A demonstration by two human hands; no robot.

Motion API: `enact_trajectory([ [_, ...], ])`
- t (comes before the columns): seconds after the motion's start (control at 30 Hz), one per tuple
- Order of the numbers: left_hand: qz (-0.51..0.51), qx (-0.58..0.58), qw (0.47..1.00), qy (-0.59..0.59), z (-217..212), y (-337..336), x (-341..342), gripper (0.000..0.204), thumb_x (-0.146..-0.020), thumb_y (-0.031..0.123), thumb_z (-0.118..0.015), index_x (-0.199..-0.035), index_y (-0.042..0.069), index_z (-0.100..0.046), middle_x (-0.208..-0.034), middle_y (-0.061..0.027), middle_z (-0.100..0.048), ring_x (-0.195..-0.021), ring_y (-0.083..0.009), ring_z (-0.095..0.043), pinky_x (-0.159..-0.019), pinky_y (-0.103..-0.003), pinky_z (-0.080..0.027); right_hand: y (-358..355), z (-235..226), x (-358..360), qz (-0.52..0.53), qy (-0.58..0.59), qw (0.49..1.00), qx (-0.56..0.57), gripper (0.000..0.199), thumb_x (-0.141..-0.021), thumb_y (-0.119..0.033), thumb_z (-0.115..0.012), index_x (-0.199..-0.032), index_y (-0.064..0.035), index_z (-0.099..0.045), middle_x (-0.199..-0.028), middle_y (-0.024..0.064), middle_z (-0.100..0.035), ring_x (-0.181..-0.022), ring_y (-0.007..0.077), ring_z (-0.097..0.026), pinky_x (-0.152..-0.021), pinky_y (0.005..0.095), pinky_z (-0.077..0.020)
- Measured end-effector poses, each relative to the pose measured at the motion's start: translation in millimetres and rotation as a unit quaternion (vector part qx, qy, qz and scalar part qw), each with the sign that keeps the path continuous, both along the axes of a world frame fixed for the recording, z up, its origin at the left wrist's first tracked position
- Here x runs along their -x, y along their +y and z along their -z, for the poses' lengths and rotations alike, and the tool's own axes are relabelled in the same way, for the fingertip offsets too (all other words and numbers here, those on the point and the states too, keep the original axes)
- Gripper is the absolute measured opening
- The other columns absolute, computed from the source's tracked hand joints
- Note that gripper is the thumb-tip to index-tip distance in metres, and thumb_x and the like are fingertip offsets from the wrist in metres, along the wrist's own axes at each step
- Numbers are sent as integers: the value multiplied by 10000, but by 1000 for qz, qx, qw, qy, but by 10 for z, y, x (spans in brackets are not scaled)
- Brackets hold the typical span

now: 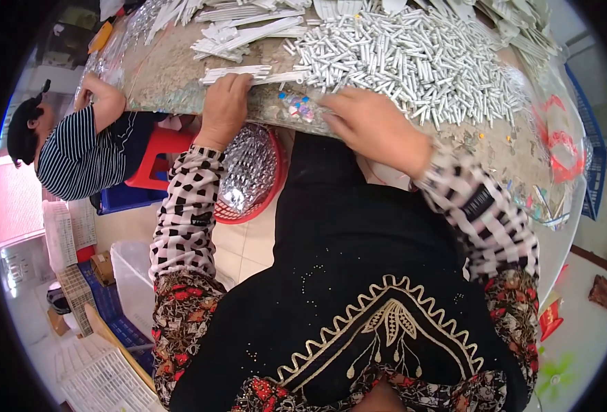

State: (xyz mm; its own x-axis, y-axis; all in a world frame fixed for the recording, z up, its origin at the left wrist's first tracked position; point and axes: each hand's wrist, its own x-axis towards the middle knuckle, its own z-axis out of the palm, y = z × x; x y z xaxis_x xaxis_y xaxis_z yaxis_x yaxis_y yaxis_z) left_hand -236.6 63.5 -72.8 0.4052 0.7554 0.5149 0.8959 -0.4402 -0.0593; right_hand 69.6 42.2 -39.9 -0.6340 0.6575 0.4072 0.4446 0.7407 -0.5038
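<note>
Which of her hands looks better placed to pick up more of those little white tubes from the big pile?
Probably the right hand: it rests at the edge of the big pile of white tubes. The left hand lies on a separate small bundle of white sticks, farther away.

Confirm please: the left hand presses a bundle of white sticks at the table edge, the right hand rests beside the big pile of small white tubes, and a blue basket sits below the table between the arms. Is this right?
Not quite. In the head view the basket below the table is red, not blue, and holds shiny silver pieces. The rest holds: the left hand presses a bundle of white sticks at the edge, and the right hand rests beside the pile of small white tubes.
</note>
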Motion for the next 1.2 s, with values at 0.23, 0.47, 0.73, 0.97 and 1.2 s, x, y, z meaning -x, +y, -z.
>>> enact_trajectory([
  [0.23, 4, 18, 999, -32, 32, 14, 6, 245, -860, 48, -598, -1105, 54, -594, -923, -154, -600, -846, -360, -580, -731, -433, -467, 693, 230, 823, 27, -160, 971, -174, 310, -745, -143, -656, -1043, -63, -622, -958, 102, -628, -893, 289, -601, -759, 395, -495],
  [0.47, -17, 25, 962, -271, 80, 9, 15, 450, -840, 173, -700, -1250, 43, -568, -1064, -171, -639, -963, -334, -608, -837, -393, -474, 803, -258, 522, 106, -90, 956, -260, 223, -763, -102, -572, -979, -71, -622, -887, 74, -596, -820, 255, -594, -719, 386, -480],
  [0.73, 70, 32, 984, -160, -538, 124, -898, 448, -835, 201, -692, -1240, 47, -580, -1059, -149, -650, -973, -327, -610, -851, -408, -468, 618, -531, 145, 23, -55, 956, -287, 321, -764, -51, -577, -1085, -62, -580, -987, 103, -591, -868, 275, -604, -751, 349, -499],
  [0.97, 13, 98, 915, -392, -539, 277, -1007, 330, -914, 119, -603, -1221, 5, -570, -933, -178, -671, -793, -231, -658, -711, -316, -491, 1438, -536, -205, 172, -15, 983, -55, 460, -907, -117, -543, -1352, -49, -453, -1208, 218, -557, -1004, 369, -611, -888, 416, -506],
  [1.2, 45, 297, 706, -641, -813, 224, -1159, 312, -885, 95, -639, -1186, 24, -603, -844, 22, -598, -697, -63, -524, -644, -215, -438, 2257, -198, -367, 402, -13, 915, 36, 446, -851, -293, -610, -1152, 13, -487, -1085, 332, -569, -942, 471, -612, -829, 499, -507],
])
